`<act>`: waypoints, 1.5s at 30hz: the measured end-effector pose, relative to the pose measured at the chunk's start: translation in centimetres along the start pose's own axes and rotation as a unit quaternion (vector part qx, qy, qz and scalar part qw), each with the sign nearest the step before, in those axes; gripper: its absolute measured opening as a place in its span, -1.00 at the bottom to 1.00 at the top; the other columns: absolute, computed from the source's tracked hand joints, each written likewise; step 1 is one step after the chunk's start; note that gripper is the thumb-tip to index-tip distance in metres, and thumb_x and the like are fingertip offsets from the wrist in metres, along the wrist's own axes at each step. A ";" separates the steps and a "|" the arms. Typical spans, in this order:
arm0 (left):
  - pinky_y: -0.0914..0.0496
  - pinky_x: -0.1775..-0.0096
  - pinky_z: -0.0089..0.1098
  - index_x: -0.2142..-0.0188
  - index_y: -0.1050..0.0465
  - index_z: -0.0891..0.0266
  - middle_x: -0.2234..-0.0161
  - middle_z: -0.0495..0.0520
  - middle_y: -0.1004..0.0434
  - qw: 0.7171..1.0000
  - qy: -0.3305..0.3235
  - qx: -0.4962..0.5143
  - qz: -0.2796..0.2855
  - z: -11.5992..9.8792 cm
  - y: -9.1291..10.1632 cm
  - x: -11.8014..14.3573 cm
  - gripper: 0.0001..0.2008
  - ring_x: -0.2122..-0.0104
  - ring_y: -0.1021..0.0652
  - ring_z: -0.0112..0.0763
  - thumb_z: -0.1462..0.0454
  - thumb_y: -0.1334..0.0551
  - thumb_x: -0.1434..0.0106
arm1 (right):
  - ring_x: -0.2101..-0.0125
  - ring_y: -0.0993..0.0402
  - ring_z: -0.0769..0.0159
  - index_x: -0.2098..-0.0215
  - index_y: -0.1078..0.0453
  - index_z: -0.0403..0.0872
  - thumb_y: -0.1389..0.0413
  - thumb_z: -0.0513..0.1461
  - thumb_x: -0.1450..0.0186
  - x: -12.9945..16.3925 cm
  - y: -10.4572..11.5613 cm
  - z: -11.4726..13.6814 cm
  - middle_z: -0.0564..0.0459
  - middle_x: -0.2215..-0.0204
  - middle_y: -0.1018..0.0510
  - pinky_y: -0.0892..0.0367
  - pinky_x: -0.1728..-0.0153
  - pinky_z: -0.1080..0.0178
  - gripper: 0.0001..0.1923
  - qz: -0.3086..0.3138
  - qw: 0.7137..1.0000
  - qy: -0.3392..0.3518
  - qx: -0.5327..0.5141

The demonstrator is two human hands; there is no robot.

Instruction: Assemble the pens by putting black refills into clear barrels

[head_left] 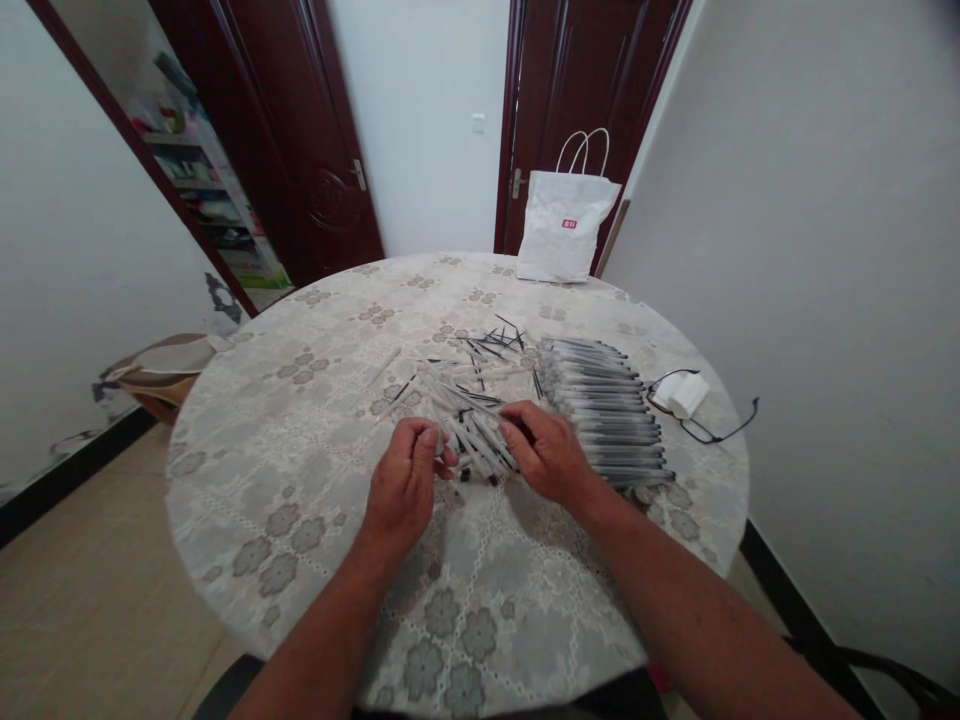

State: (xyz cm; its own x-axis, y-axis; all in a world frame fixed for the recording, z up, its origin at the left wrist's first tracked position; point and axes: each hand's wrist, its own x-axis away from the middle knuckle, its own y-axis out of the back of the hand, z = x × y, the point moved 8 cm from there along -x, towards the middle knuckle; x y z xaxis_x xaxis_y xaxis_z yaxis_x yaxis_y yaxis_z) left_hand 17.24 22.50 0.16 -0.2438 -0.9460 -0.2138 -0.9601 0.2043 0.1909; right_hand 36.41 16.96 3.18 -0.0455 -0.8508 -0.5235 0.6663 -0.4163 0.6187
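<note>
My left hand is closed in a pinch above the table, at the near left of a loose pile of pen parts. A small pale piece shows at its fingertips, too small to name. My right hand has its thumb and forefinger together at the right of the pile; what they hold is hard to make out. Between the hands lie clear pen barrels, some with dark ends. Thin black refills are scattered behind them. Beside my right hand, many pens with dark tips lie stacked side by side.
A patterned cloth covers the round table. Eyeglasses and a white tissue pack lie at the right. A white paper bag stands at the far edge. A chair with a brown item is at the left.
</note>
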 end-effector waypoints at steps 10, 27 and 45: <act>-0.43 0.46 -0.49 0.13 -0.52 0.28 0.46 -0.09 -0.35 0.923 0.112 0.362 -0.061 3.6 2.2 -1.6 -0.66 0.53 -0.37 -0.57 0.11 -0.39 -0.20 | 0.25 -0.57 0.21 0.08 -0.44 -0.03 -0.04 -0.20 -0.43 0.9 -2.4 0.7 -0.04 0.24 -0.64 -0.39 0.17 0.23 -0.83 0.045 0.998 0.053 -0.006; -0.55 0.29 -0.35 0.19 -0.54 0.29 0.50 -0.08 -0.36 0.925 0.110 0.359 -0.053 4.0 2.0 -1.7 -0.73 0.50 -0.44 -0.52 0.19 -0.41 -0.15 | 0.28 -0.57 0.20 0.12 -0.45 -0.02 -0.06 -0.21 -0.41 0.9 -2.7 1.1 -0.04 0.28 -0.64 -0.41 0.20 0.23 -0.84 0.056 0.997 0.059 0.003; -0.57 0.13 -0.22 0.09 -0.50 0.29 0.14 0.24 -0.66 0.909 0.140 0.380 -0.103 4.7 1.8 -1.3 -0.70 0.17 -0.67 -0.23 0.21 -0.39 -0.22 | 0.32 -0.54 0.19 0.12 -0.45 -0.07 0.00 -0.25 -0.45 2.3 -4.6 3.5 -0.11 0.28 -0.62 -0.37 0.23 0.23 -0.81 0.052 0.982 0.133 0.126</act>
State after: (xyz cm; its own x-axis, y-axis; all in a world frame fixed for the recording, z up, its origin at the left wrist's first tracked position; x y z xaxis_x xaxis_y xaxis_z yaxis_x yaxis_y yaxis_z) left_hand 15.15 25.29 -3.69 -0.1065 -0.9891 0.1016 -0.8250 0.0309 -0.5643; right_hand 30.61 15.79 1.18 0.2312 -0.7931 -0.5635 0.4510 -0.4258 0.7844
